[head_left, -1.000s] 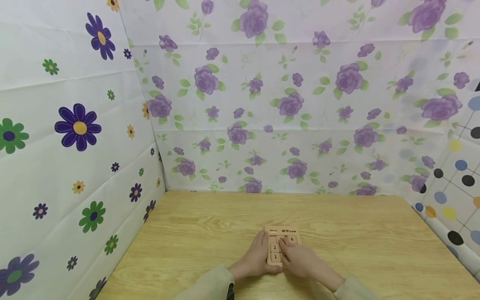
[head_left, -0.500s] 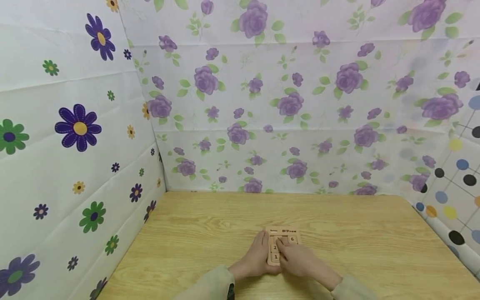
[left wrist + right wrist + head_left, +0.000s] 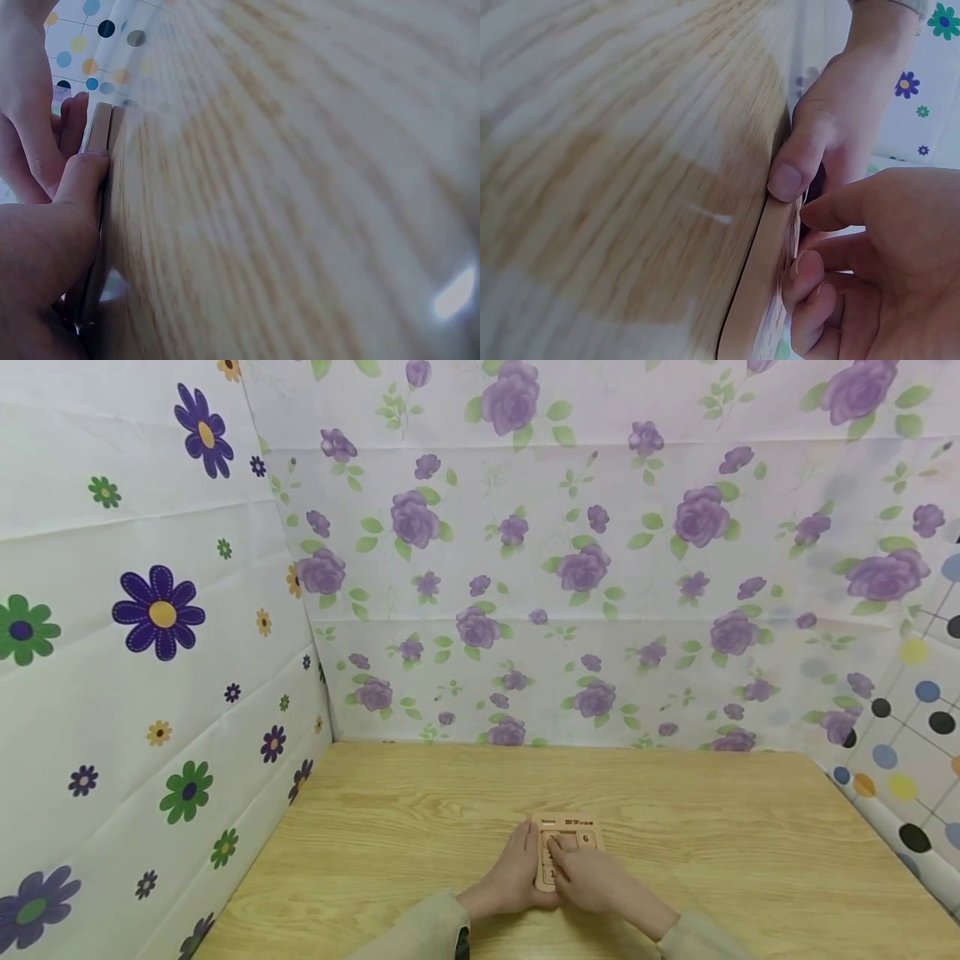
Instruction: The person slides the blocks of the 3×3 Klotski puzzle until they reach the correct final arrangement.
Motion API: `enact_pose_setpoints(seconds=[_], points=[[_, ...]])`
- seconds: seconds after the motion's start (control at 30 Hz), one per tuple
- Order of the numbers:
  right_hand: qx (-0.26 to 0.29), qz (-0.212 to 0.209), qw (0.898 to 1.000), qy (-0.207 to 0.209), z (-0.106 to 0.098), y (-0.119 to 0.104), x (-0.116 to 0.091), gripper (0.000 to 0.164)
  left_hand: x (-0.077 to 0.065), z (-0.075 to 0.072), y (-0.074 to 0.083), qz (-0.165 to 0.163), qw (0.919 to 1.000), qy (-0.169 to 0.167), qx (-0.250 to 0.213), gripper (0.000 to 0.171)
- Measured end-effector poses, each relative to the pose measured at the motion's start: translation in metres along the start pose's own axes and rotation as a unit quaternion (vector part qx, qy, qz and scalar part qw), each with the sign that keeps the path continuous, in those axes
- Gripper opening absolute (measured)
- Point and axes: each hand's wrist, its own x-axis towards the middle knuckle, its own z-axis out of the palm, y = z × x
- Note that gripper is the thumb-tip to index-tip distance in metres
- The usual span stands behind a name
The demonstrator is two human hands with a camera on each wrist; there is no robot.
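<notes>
The board (image 3: 560,820), a wooden number puzzle, is laid flat on the worktop (image 3: 420,810) at the lower centre of the head frame. It is grasped by the left hand (image 3: 513,872): the fingers are set along its left side, and the thumb is pressed against its near edge. The right hand (image 3: 588,872) is held over the tile field with loosely bent fingers, and the upper left tile is touched by a fingertip; no grip is taken. The tile marked 6 (image 3: 586,839) is exposed at the upper right of the field, and the tile marked 1 (image 3: 552,874) is partly covered at the lower left. The numeral of the upper left tile cannot be read under the fingers.

In the left wrist frame, the board is seen edge-on at the left; in the right wrist frame, its edge is shown from the centre to the lower middle, with the left thumb at its upper end.

Pale sleeves (image 3: 420,922) are seen at the bottom of the head frame, with a dark band (image 3: 462,942) at the left wrist. The worktop is enclosed by a rose-patterned sheet (image 3: 450,452) behind, a daisy-patterned sheet (image 3: 75,710) at the left and a dotted sheet (image 3: 870,727) at the right.
</notes>
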Motion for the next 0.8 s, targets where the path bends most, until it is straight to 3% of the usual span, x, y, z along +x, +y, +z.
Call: enact_pose_setpoints(seconds=[0.3,0.8], points=[[-0.003,-0.017,1.000,0.006,0.0023,0.0003,0.0009,0.050,0.0017,0.0034,-0.0021,-0.001,0.9999,-0.013,0.000,0.115],[0.007,-0.016,1.000,-0.001,0.0030,0.0027,0.0020,0.050,0.0013,0.0016,-0.0021,0.005,1.0000,-0.001,-0.006,0.115]])
